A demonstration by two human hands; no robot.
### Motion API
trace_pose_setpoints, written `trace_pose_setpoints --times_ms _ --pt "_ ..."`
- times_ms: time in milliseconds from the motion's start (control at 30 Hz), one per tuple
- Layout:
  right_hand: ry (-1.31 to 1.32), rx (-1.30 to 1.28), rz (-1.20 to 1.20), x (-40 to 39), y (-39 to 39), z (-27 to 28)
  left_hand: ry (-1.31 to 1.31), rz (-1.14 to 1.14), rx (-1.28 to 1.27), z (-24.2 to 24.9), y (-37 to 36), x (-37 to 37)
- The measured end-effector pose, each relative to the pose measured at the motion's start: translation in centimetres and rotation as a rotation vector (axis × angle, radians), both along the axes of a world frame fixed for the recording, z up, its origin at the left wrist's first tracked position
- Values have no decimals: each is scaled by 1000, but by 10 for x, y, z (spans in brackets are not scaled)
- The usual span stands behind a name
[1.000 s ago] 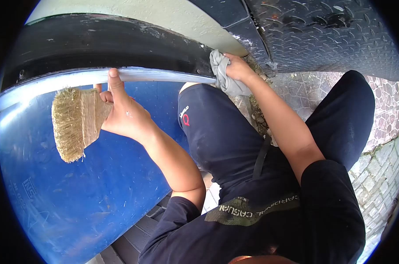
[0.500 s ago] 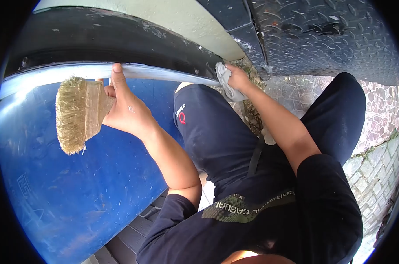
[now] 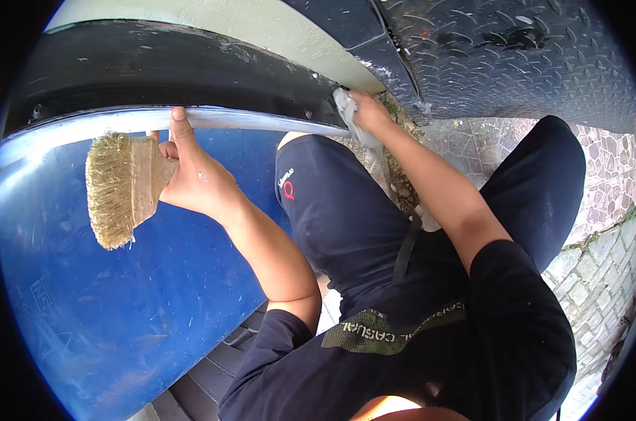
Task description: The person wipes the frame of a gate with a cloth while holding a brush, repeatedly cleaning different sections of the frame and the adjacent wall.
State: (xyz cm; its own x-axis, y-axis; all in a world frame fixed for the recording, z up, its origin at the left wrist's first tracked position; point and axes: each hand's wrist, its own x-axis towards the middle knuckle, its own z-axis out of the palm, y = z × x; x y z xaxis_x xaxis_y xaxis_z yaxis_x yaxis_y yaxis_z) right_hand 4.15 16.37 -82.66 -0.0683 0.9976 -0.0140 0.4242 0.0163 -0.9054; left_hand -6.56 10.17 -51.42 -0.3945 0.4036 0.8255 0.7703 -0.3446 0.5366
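My left hand (image 3: 199, 175) is closed round the handle of a wide brush (image 3: 122, 189) with pale, stiff bristles that point left. Its thumb rests against a whitish strip (image 3: 255, 121) along the lower edge of a black panel (image 3: 171, 70). My right hand (image 3: 371, 112) grips a grey cloth (image 3: 352, 116) and presses it near the right end of that panel. Part of the cloth hangs below the fingers.
A large blue plastic surface (image 3: 157, 295) lies under the brush, left of my knee. Dark tread plate (image 3: 500, 63) stands at the upper right, beside a pale wall (image 3: 276, 28). Stone paving (image 3: 591, 274) is at the right.
My right hand has shifted slightly up and left with the cloth, which now looks flatter against the panel. My left hand and the brush have hardly moved.
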Motion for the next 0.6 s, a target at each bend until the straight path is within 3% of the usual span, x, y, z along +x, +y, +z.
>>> trace_pose_setpoints --times_ms 33,167,267,300,367,400,567,600 --pt "-8 -142 50 3 4 -3 10 -13 8 1 1 2" --pt "-42 -121 -51 -2 1 -7 -8 38 -48 1 -1 5" --pt "643 -424 124 14 15 6 22 16 -49 3 -1 5" --pt "637 -433 136 21 15 13 -7 35 -75 5 -3 11" --pt "1261 -710 158 45 1 65 -45 72 -109 6 -4 16" --pt "1251 -729 163 47 -7 74 -53 90 -112 5 -4 16" --pt "1698 -119 342 52 -26 117 -28 111 -141 6 -5 11" --pt "1415 -687 131 36 -1 44 -80 101 -134 7 -5 13"
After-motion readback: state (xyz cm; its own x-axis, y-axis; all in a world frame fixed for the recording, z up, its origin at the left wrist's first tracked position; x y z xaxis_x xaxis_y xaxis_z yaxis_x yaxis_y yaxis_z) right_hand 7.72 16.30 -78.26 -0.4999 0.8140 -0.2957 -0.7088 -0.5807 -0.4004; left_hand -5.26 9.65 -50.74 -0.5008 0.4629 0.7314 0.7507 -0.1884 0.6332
